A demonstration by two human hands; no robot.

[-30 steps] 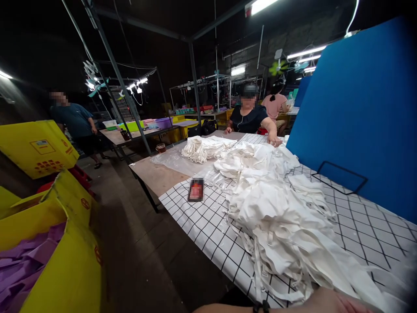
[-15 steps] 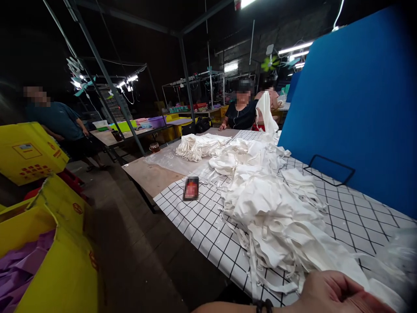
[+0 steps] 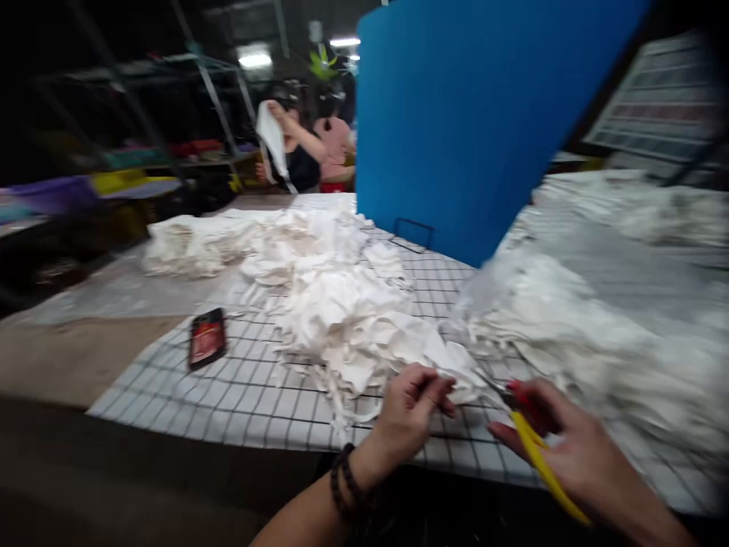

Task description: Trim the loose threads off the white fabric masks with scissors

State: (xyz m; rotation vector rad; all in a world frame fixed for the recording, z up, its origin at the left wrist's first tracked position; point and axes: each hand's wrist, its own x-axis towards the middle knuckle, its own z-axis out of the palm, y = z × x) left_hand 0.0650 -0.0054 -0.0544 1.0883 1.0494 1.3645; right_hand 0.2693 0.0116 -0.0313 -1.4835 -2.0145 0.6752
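- We face a long table (image 3: 171,395) covered with a white sheet ruled in a black grid; its far left part is bare brown board under clear plastic.
- A tall blue panel (image 3: 467,121) stands upright on the table, behind the heap and to the right.
- A big heap of white cloth pieces (image 3: 336,304) runs down the middle of the table towards us; more white material lies blurred at the right.
- At the far end a person (image 3: 296,144) holds up a white piece.
- Our left hand (image 3: 413,406), a dark bead bracelet on its wrist, pinches the near edge of the heap between thumb and fingers.
- Our right hand (image 3: 569,448) is closed around yellow-handled scissors (image 3: 529,437), whose tip points at the pinched cloth just beside the left hand.
- A dark phone (image 3: 206,336) lies flat on the grid, left of the heap.
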